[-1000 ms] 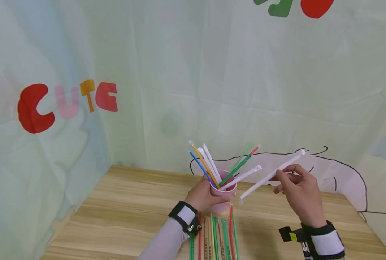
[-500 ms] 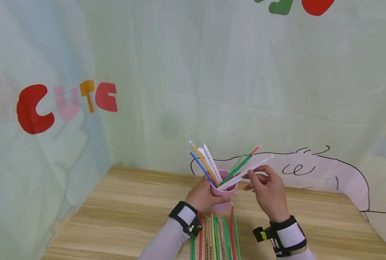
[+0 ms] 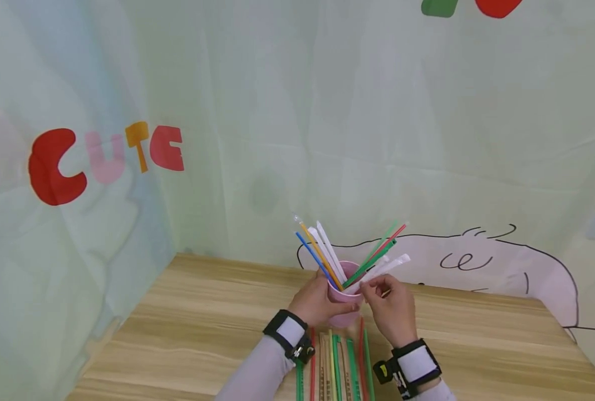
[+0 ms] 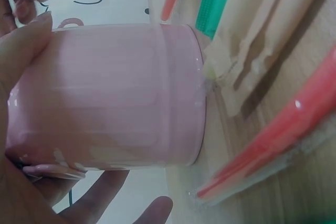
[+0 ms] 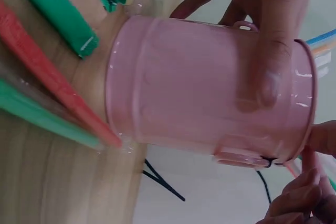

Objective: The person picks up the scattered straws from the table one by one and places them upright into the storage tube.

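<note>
A small pink bucket (image 3: 346,317) with side loops stands upright at the back of the wooden table, gripped around its upper wall by my left hand (image 3: 313,301). In the left wrist view the bucket (image 4: 115,93) fills the middle. Leaning out of it are wrapped drinking straws: blue (image 3: 308,248), orange, white, green and red. At the bucket's right rim, my right hand (image 3: 392,309) pinches a white paper-wrapped straw (image 3: 399,260) between thumb and index finger. That straw's lower end is inside the bucket. In the right wrist view the right fingertips (image 5: 317,140) touch the rim.
In front of the bucket lies a row of several wrapped straws, with brown paper ones (image 3: 323,367), red ones (image 3: 313,356) and green ones (image 3: 353,367). Behind the table (image 3: 217,312) hangs a pale printed cloth (image 3: 257,139).
My right hand has come left and down to the bucket, bringing the white straw from beside it into the bucket. My left hand keeps its grip on the bucket.
</note>
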{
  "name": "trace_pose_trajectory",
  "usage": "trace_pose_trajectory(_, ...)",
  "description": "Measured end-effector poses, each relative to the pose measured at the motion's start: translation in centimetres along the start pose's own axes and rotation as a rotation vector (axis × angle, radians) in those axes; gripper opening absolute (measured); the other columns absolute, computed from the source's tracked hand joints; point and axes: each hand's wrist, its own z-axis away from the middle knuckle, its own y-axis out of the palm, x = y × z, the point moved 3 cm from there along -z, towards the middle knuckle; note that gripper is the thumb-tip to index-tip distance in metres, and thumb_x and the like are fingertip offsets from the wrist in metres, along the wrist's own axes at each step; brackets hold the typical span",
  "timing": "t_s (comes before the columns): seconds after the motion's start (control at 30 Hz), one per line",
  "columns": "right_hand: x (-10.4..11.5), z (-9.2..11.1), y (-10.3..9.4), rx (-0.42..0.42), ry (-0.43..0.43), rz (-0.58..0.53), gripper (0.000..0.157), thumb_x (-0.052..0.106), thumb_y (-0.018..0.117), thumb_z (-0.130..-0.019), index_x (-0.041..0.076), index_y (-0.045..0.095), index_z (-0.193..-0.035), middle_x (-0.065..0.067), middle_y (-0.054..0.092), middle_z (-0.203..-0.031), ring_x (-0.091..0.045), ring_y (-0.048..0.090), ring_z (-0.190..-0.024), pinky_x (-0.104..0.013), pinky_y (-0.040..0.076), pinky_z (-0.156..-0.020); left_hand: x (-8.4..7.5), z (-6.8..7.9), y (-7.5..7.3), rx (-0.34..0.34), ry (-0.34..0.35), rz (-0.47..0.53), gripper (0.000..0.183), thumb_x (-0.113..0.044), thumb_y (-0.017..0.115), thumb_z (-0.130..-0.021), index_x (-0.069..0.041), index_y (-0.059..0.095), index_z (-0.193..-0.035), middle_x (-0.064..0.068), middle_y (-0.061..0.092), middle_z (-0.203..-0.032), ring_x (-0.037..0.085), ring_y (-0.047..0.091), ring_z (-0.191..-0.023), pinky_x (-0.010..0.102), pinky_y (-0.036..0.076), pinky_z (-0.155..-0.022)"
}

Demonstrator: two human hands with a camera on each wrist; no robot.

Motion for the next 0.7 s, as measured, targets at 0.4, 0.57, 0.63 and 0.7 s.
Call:
trace_pose_trajectory(0.4, -2.0, 0.0, -0.1, 0.244, 0.174, -0.208, 0.083, 0.042, 0.078, -0.079, 0.005, 0.032, -0.137, -0.016, 0.048, -0.114, -0.027, 0.049, -0.096, -0.033, 0.048, -0.068, 0.1, -0.2, -0.1, 0.007, 0.005, -0.007, 0.089, -0.049, 0.083, -0.071, -0.019, 0.036, -0.141, 0.003, 0.057, -0.128, 0.012, 0.053, -0.107, 0.045, 0.046, -0.096)
trace_pose_trajectory(0.57, -2.0, -0.2, 0.9, 0.39, 0.078, -0.238, 0.093, 0.033, 0.084, -0.075, 0.014, 0.026, -0.145, -0.016, 0.038, -0.139, -0.035, 0.035, -0.124, -0.063, 0.041, -0.093, 0.2, 0.0, -0.2, 0.009, -0.03, -0.024, 0.091, -0.048, 0.082, -0.072, -0.016, 0.035, -0.142, 0.007, 0.056, -0.131, 0.016, 0.053, -0.11, 0.047, 0.048, -0.095)
trace_pose_trajectory(0.63, -2.0, -0.2, 1.4, 0.413, 0.05, -0.262, 0.092, 0.032, 0.085, -0.073, 0.016, 0.029, -0.144, -0.014, 0.038, -0.14, -0.034, 0.032, -0.127, -0.069, 0.031, -0.099, 0.2, 0.0, -0.2, 0.002, -0.035, -0.045, 0.089, -0.044, 0.082, -0.074, -0.013, 0.035, -0.142, 0.01, 0.056, -0.131, 0.018, 0.054, -0.109, 0.046, 0.049, -0.093)
trace_pose_trajectory(0.7, -1.8, -0.3, 2.0, 0.427, 0.041, -0.311, 0.091, 0.03, 0.087, -0.071, 0.017, 0.032, -0.143, -0.012, 0.04, -0.14, -0.029, 0.034, -0.127, -0.069, 0.027, -0.103, 0.3, 0.0, -0.1, -0.012, -0.031, -0.078, 0.085, -0.038, 0.082, -0.075, -0.01, 0.037, -0.141, 0.011, 0.058, -0.129, 0.019, 0.055, -0.107, 0.044, 0.05, -0.091)
